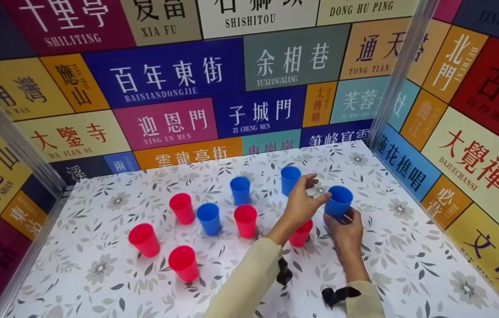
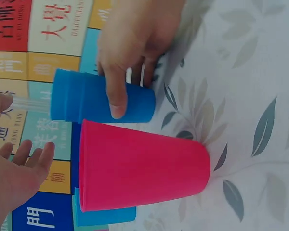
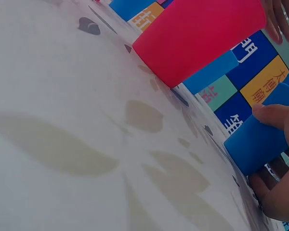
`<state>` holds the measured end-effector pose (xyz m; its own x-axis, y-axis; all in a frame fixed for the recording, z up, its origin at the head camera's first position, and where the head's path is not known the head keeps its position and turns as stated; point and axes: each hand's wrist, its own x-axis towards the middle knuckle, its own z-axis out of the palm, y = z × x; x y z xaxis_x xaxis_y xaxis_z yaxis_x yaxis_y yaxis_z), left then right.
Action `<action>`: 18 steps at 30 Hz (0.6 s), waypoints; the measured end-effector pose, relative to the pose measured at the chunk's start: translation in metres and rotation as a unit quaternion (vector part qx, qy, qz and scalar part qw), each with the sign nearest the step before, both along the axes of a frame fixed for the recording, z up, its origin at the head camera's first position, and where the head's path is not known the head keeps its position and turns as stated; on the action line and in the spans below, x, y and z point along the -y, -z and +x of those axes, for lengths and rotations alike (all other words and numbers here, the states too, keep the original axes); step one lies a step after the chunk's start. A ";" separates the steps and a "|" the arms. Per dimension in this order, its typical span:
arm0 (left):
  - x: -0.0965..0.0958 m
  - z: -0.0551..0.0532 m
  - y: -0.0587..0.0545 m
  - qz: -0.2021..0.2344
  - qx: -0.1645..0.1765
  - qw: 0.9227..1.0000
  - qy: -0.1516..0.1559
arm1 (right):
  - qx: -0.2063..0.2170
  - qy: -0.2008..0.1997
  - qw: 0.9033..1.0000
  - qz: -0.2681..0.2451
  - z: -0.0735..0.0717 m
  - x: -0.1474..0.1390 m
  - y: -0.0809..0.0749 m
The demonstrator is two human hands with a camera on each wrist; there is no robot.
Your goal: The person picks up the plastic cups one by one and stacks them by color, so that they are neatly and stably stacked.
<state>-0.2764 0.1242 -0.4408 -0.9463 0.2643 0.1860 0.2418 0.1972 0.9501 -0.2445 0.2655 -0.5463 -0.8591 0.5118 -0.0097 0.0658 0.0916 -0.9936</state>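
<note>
My right hand [image 1: 348, 232] grips a pair of nested blue cups [image 1: 337, 204] low on the side, thumb on one side and fingers round the other. A second rim line shows on them in the left wrist view, where the cups [image 2: 94, 98] stand upright close over the table. My left hand [image 1: 300, 202] is beside their rim, fingers extended and thumb apart; a gap shows between it and the rim in the left wrist view. A red cup [image 1: 301, 234] stands just left of the right hand, partly behind the left forearm. Behind the left hand is another blue cup [image 1: 290, 179].
Further left on the flower-patterned table [image 1: 112, 282] stand two blue cups [image 1: 208, 219] and several red cups [image 1: 183, 265], all mouth up. Panels with printed lettering [image 1: 165, 75] enclose the table at the back and both sides.
</note>
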 end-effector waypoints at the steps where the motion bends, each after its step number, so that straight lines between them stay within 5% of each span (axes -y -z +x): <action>1: 0.004 0.002 0.000 0.012 -0.005 1.000 0.000 | 0.003 0.000 1.000 0.003 0.001 -0.001 0.000; 11: 0.053 0.025 -0.009 0.089 -0.064 0.994 -0.024 | 0.021 0.006 1.000 -0.012 0.001 -0.002 0.000; 18: 0.094 0.037 -0.012 0.122 -0.112 0.978 -0.130 | 0.020 -0.002 1.000 -0.016 0.001 -0.001 -0.002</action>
<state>-0.2389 0.0305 -0.4284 -0.9039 -0.0578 0.4238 0.4210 0.0547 0.9054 -0.2437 0.2670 -0.5439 -0.8599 0.5069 -0.0606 0.1059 0.0610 -0.9925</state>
